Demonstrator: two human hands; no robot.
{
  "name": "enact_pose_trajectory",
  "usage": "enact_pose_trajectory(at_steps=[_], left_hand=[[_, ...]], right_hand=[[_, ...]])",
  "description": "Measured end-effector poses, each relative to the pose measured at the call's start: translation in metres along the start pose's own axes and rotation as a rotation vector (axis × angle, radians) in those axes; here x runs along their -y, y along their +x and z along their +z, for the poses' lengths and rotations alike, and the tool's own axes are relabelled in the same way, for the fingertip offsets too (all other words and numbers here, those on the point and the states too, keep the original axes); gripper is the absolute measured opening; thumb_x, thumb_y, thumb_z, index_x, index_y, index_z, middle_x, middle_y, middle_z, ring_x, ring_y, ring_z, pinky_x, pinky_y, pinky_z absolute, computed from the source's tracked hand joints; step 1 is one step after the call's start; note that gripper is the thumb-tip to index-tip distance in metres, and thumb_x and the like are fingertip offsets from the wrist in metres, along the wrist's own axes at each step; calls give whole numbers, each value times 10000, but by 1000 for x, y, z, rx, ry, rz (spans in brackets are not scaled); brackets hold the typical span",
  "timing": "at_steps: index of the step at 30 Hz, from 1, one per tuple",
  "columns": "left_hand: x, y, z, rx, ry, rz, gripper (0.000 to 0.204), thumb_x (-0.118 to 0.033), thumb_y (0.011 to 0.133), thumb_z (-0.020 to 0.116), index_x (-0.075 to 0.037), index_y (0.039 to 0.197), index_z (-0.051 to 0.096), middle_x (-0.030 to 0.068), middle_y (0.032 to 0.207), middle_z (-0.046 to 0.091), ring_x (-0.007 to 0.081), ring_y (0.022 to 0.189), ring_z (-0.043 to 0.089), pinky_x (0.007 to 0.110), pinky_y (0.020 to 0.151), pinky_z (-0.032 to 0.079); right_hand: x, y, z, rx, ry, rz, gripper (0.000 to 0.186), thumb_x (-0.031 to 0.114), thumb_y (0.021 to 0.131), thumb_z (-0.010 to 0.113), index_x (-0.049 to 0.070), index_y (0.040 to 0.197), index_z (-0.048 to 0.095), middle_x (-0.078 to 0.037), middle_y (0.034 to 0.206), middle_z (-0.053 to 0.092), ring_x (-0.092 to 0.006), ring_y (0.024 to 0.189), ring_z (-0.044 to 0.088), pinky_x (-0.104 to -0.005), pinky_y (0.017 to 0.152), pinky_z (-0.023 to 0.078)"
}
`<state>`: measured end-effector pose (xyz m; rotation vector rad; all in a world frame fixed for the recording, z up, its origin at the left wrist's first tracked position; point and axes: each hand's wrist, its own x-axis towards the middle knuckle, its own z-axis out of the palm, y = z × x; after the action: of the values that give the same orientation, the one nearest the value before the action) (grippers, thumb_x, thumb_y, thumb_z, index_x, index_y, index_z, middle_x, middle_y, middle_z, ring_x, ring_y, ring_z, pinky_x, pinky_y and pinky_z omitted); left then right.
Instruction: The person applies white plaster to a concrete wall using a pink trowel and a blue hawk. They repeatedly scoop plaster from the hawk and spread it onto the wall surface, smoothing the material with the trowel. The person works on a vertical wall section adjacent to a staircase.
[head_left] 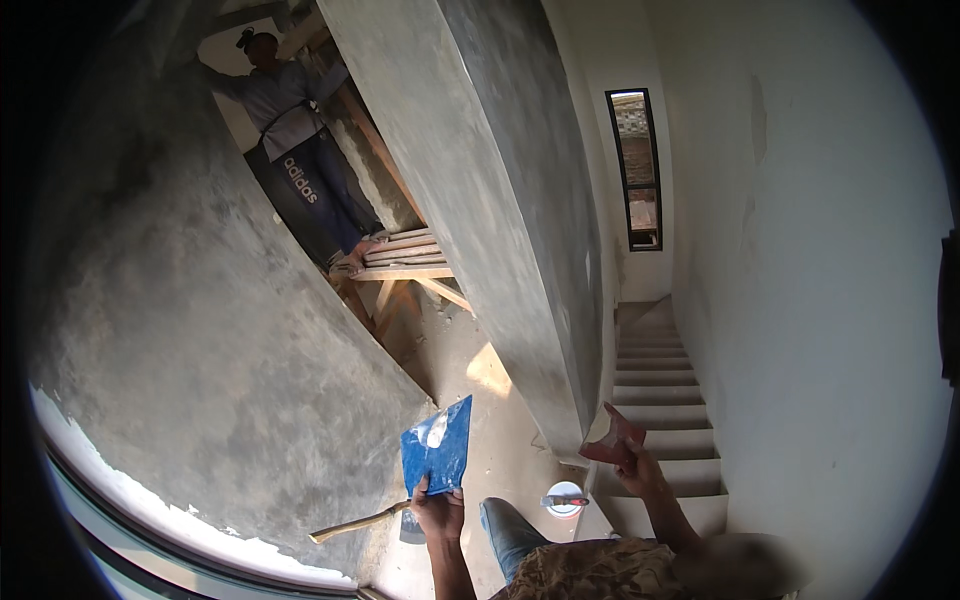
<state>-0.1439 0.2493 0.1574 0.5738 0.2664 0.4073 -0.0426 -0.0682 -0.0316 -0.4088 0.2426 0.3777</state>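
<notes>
My left hand (438, 512) is closed on the lower edge of a blue putty board (437, 455), which carries a smear of white putty near its top. My right hand (640, 472) grips a dark red putty spreader (607, 442) with a pale patch on its upper part, held close to the foot of the grey wall's edge. The two tools are well apart. Beneath my hands, a white bucket (565, 508) stands on the floor with a red-handled tool (563, 500) across its top.
A wooden handle (358, 523) slants by my left wrist. Grey plastered walls (230, 300) rise at left and centre (480, 200). Stairs (660, 415) run along the white wall (810, 300) at right, below a narrow window (635, 170). Another person (290, 110) stands on a wooden scaffold (405, 270).
</notes>
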Motion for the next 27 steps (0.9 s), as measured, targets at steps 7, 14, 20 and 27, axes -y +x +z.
enact_pose_trajectory(at_steps=[7,14,20,27], left_hand=[[-4,-2,3,28,169,65,181,-155,928,563,-74,1089,577,58,1023,674,170,779,666,286,640,554],[8,-16,22,182,173,24,247,-163,935,575,-64,1160,550,95,1090,663,217,906,683,356,735,591],[4,-13,17,295,153,-63,294,-168,938,583,-70,1210,529,113,1118,654,243,945,680,388,775,593],[-1,-8,17,461,236,-8,408,-115,936,585,-33,1305,431,136,1229,569,297,1053,632,443,857,578]], right_hand=[[30,-16,32,271,71,-22,209,252,934,612,122,1095,580,2,929,652,-120,753,627,-275,620,505],[40,-50,75,240,100,-130,226,243,932,615,126,1119,564,0,973,648,-114,809,620,-273,632,493],[20,-69,69,220,72,-146,219,234,933,610,138,1127,573,11,948,655,-94,757,618,-253,608,491],[-3,-76,62,153,32,-214,187,225,946,586,145,1115,578,25,942,652,-59,708,611,-235,543,488]])
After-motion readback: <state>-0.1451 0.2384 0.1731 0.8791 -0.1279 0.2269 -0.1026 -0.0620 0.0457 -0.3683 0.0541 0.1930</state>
